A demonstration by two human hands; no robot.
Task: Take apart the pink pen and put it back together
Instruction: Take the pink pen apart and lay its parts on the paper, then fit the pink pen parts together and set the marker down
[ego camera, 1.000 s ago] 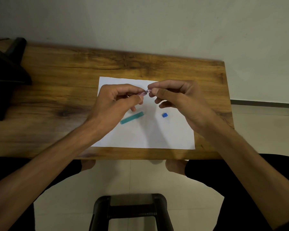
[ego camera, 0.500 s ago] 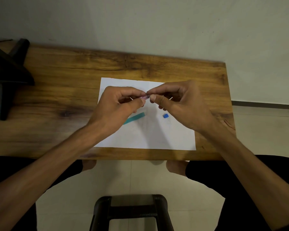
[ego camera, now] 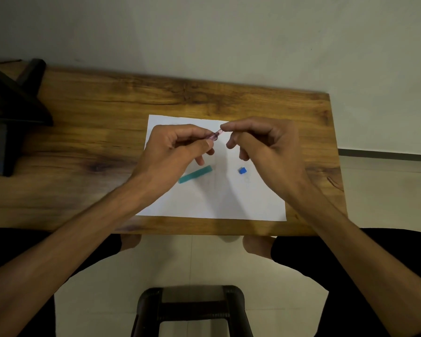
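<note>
Two hands meet above the white paper (ego camera: 212,205): the left hand (ego camera: 178,147) pinches the pink pen (ego camera: 214,136), the right hand (ego camera: 263,142) nips its tip. Best, I judge, to hold the barrel steady and twist gently, straight along its axis.

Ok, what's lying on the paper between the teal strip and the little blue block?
Nothing: in the head view only bare white paper sheet separates the flat teal strip from the small blue block. Both hands work the pink pen above it.
</note>
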